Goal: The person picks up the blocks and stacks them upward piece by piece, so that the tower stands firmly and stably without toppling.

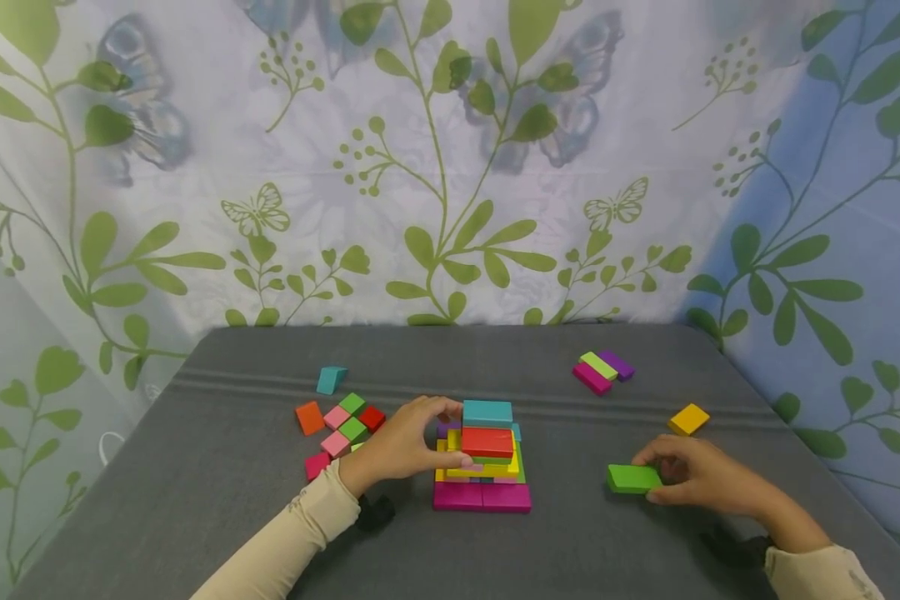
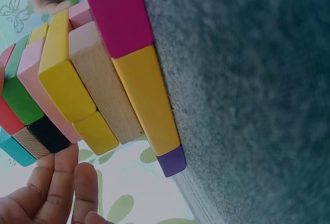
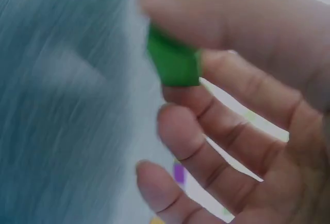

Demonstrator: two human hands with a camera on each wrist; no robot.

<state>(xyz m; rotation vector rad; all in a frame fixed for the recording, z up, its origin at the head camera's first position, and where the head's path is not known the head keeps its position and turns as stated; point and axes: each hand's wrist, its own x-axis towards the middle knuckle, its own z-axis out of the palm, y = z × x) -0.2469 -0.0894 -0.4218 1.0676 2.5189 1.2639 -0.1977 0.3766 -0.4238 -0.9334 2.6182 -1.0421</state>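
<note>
A tower of colored blocks (image 1: 487, 443) stands in the middle of the table, with magenta blocks (image 1: 459, 497) at its near base and a teal block (image 1: 487, 412) on top. My left hand (image 1: 397, 440) holds the tower's upper part from the left, thumb on the near side and fingers towards the far side. In the left wrist view, fingertips meet the end of a black block (image 2: 48, 134) beside a plain wood one. Right of the tower, my right hand (image 1: 708, 477) pinches a green block (image 1: 632, 479) between thumb and fingers, apart from the tower.
Loose pink, green and red blocks (image 1: 336, 444) lie left of the tower, near an orange block (image 1: 309, 418) and a teal block (image 1: 331, 380). At the back right lie magenta, lime and purple blocks (image 1: 598, 365). A yellow block (image 1: 688, 419) sits beyond my right hand.
</note>
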